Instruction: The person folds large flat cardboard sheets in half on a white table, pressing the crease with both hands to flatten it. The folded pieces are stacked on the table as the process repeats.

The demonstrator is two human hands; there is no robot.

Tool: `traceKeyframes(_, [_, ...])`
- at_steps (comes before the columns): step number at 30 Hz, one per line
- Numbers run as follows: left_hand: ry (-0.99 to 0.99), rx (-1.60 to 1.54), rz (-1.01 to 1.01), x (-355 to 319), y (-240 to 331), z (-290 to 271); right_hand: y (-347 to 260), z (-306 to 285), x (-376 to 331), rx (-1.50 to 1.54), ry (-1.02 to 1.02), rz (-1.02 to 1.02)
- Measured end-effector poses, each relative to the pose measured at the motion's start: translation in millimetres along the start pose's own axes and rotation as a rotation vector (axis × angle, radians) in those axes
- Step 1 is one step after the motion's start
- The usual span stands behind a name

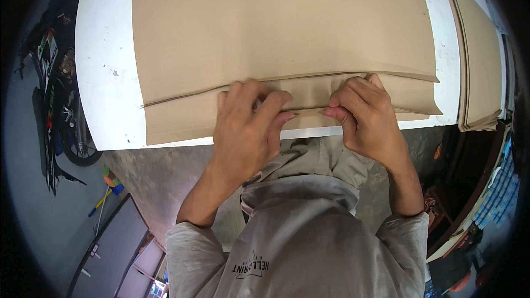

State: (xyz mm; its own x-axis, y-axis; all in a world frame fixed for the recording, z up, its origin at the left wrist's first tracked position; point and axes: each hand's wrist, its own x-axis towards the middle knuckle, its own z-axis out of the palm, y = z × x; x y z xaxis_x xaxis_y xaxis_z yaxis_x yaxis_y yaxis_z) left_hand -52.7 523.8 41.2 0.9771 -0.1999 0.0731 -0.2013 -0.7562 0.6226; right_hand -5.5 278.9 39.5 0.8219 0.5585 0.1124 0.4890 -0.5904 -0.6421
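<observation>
A large sheet of brown paper [276, 22] covers most of the white table [105, 77] in front of me. Its near edge is bent up into a folded strip [309, 95] that runs from side to side, with a dark crease line along it. My left hand [245, 116] pinches the strip's near edge left of the middle, thumb against curled fingers. A short way to the right, my right hand [367, 113] pinches the same edge between thumb and fingers. Both thumbs point toward each other. At the right end the fold stands slightly open.
A stack of folded brown paper [480, 55] lies at the table's right end. Beyond the left edge stands a motorcycle [69, 99], with a blue and yellow long-handled tool [105, 196] near it. Blue checked cloth [499, 193] hangs at the right. The table's near edge is just before my body.
</observation>
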Motion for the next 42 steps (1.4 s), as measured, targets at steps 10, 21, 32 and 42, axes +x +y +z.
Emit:
traceKeyframes(10, [0.401,0.060,0.186,11.2,-20.5,14.1,16.9,8.1,-7.1,0.186,0.134,-0.046])
traceKeyframes(21, [0.165,0.559,-0.109,25.6,-10.3,32.1,-5.4,35.5,34.6,-0.543,0.172,0.308])
traceKeyframes(32, [0.074,0.711,0.004,-6.4,-94.6,-49.2,7.0,41.5,28.0,-0.582,0.170,0.190])
traceKeyframes(42, [0.404,0.044,0.054,-3.2,-112.2,-59.8,4.6,38.9,28.3,-0.614,0.166,0.195])
